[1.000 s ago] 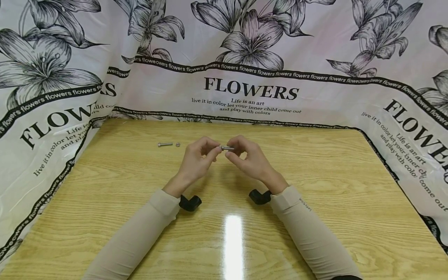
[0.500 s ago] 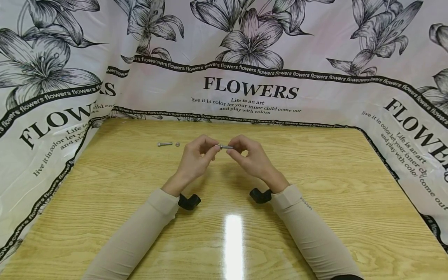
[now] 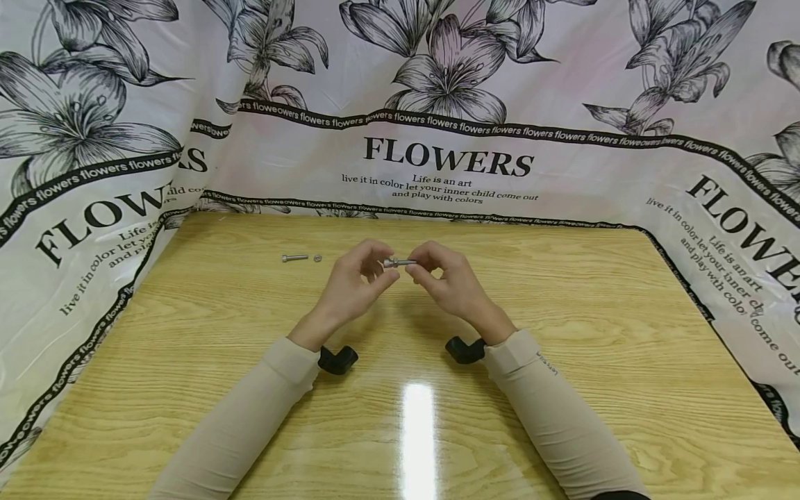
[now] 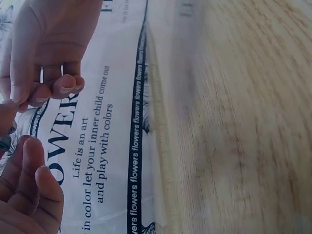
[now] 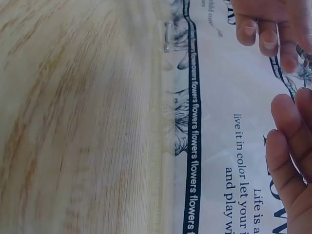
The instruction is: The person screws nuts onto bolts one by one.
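Note:
A silver bolt (image 3: 403,262) lies level between my hands above the table, with a nut (image 3: 395,262) on it near its head. My right hand (image 3: 451,281) pinches the threaded end between thumb and fingertips. Around the head, my left hand (image 3: 351,281) has its thumb and fingers parted. In the left wrist view a bit of the metal (image 4: 5,142) shows at the left edge, between the hands. The right wrist view catches only a sliver of metal (image 5: 304,56) by the left fingers.
A second bolt (image 3: 295,257) and a loose nut (image 3: 317,258) lie on the wooden table (image 3: 594,312), left of my hands. A flower-printed cloth (image 3: 450,167) hangs at the back and both sides. Black wrist mounts (image 3: 338,360) sit at the cuffs.
My left thumb and fingers have parted from the bolt's head, which now shows between them. My right hand keeps its pinch and has hardly moved.

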The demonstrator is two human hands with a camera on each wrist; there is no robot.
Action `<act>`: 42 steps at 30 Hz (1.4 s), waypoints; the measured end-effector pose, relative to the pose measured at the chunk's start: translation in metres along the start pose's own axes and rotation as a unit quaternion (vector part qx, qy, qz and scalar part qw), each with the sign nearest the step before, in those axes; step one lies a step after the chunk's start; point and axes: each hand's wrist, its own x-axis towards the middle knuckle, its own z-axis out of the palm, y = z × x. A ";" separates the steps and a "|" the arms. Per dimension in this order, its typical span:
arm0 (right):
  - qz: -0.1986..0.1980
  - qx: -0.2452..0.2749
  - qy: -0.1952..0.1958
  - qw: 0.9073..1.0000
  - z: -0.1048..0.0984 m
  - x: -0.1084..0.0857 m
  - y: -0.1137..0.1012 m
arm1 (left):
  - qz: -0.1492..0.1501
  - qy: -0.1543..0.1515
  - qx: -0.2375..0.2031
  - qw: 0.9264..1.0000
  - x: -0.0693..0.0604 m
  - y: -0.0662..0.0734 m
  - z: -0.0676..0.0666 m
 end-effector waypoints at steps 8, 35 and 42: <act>-0.015 0.007 -0.009 1.000 -0.004 0.002 -0.027 | 0.038 0.002 0.023 0.999 0.001 0.000 0.001; -0.012 0.014 -0.011 1.000 -0.004 0.002 -0.029 | -0.024 -0.031 0.014 0.999 -0.001 0.000 0.000; -0.008 0.010 -0.009 1.000 -0.004 0.002 -0.030 | -0.025 -0.025 0.020 0.999 -0.001 0.001 0.000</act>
